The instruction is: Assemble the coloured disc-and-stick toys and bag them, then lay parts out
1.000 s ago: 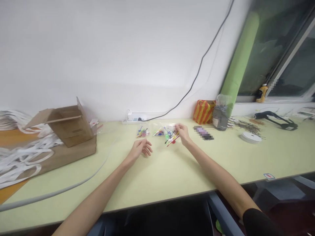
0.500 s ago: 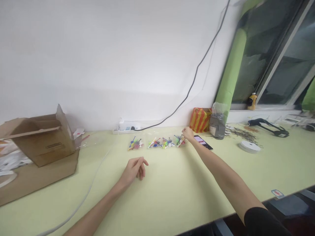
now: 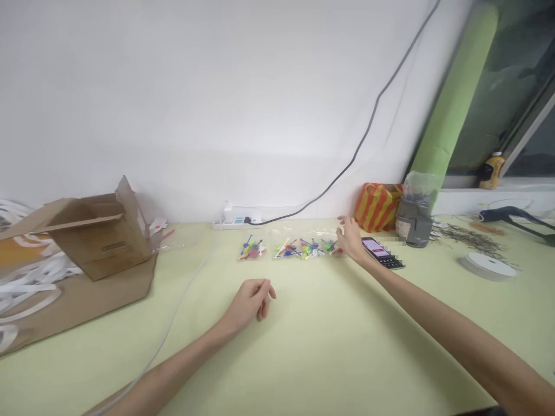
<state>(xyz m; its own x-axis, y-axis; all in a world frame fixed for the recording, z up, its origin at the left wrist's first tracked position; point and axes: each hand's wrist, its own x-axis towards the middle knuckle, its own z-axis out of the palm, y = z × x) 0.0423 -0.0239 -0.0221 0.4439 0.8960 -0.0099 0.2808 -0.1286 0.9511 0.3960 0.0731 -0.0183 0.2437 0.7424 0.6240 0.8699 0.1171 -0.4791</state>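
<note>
The left hand (image 3: 248, 306) lies loosely curled and empty on the pale green tabletop (image 3: 329, 329). Clear plastic bags of colourful small parts (image 3: 303, 249) sit in a row, the right hand (image 3: 352, 241) spread at their end, where a careless sweep could knock the black smartphone (image 3: 381, 253).

On the pale worktop (image 3: 347, 323), a row of clear plastic bags (image 3: 290, 248) lies before a white power strip (image 3: 236, 223), between an open brown cardboard box (image 3: 104, 231) and a black smartphone (image 3: 381, 253).
</note>
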